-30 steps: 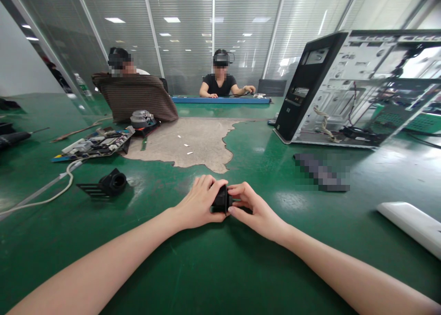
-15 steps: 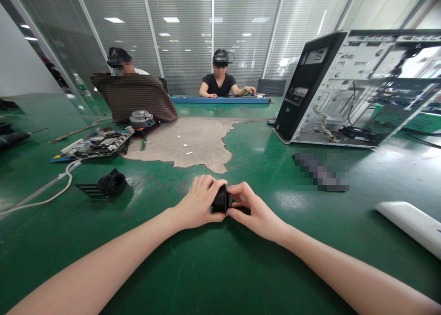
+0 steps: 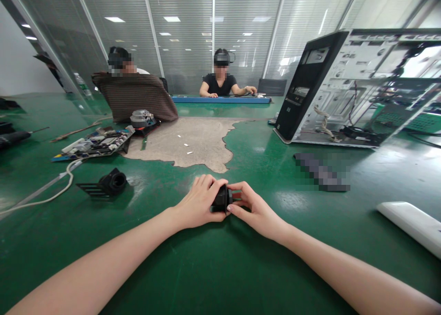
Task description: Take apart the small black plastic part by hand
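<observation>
Gripping the black part (image 3: 219,201), the left hand (image 3: 195,205) curls its fingers round the body; the right hand (image 3: 260,214) has bent fingers at the rimmed end. Between them, it looks light, stiff, slightly slippery, best held by the body.

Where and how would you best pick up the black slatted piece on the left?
Probably by its bulky round body, with the left hand coming down from above on the right: that part stands highest and looks thick enough to pinch, while the slats are thin and jut out to the left.
</observation>
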